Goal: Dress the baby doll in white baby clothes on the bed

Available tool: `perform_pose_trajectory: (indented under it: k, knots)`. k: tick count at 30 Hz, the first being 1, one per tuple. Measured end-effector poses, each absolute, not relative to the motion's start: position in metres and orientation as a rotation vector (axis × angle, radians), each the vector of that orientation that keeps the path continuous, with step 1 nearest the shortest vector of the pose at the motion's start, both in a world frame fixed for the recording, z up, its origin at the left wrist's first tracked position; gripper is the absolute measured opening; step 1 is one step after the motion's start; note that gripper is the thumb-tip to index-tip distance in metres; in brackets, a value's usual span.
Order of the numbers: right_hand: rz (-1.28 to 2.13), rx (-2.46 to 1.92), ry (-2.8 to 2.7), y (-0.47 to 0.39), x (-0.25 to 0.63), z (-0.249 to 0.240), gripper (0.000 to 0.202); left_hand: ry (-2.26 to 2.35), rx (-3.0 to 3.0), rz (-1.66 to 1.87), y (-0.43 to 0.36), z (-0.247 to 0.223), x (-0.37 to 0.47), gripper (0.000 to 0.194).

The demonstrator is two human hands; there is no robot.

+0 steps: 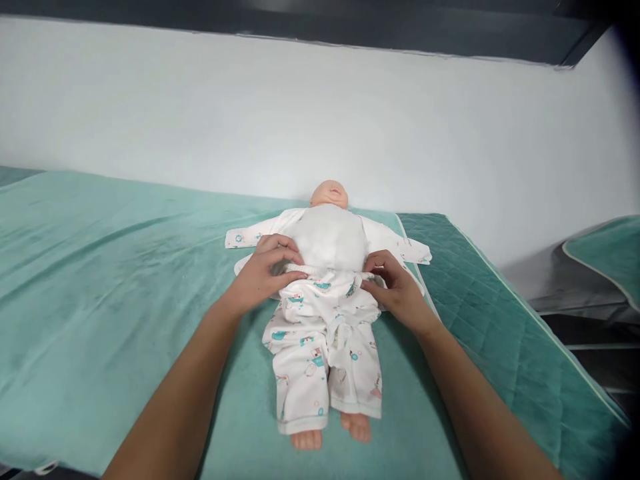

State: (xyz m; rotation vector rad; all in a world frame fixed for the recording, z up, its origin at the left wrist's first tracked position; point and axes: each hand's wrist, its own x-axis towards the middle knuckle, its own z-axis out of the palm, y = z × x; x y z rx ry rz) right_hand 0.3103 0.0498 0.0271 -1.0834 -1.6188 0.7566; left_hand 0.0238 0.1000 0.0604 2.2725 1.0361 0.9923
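Note:
A baby doll [330,193] lies on its back, its feet toward me. White patterned pants [305,340] cover its legs, with the feet showing below the cuffs. The waistband sits at the lower edge of its plain white torso [327,233]. My left hand [270,270] pinches the waistband at its left side, and my right hand [393,287] pinches it at the right side. An open white patterned shirt [393,240] is spread under the doll, its sleeves stretched out to both sides.
A light green sheet [125,287] lies under the doll, with a darker quilted green mat [480,307] at the right. Behind stands a white wall [300,113] under a dark beam [320,23]. Another green cloth [607,257] is at the far right.

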Motion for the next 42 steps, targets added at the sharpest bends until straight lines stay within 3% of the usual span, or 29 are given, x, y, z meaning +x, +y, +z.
perform_pose_trajectory:
  k: [8,17,24,31,42]
  knots:
    - [0.511,-1.062,-1.735,0.045,0.306,0.033,0.016,0.988,2.308,0.956,0.093,0.062,0.031,0.020]
    - [0.608,-1.216,-1.588,0.078,0.304,0.048,0.021,1.341,2.240,0.973,0.139,0.077,0.059,0.020]
    - [1.171,-1.116,-1.204,0.116,0.310,0.039,0.036,1.193,1.796,1.125,0.164,0.058,0.057,0.026]
    - [1.297,-0.995,-1.067,0.106,0.319,0.031,0.035,1.187,1.795,1.030,0.159,0.051,0.043,0.030]
    - [0.810,-1.173,-1.376,0.098,0.315,0.038,0.023,1.187,1.678,1.032,0.149,0.055,0.048,0.031]
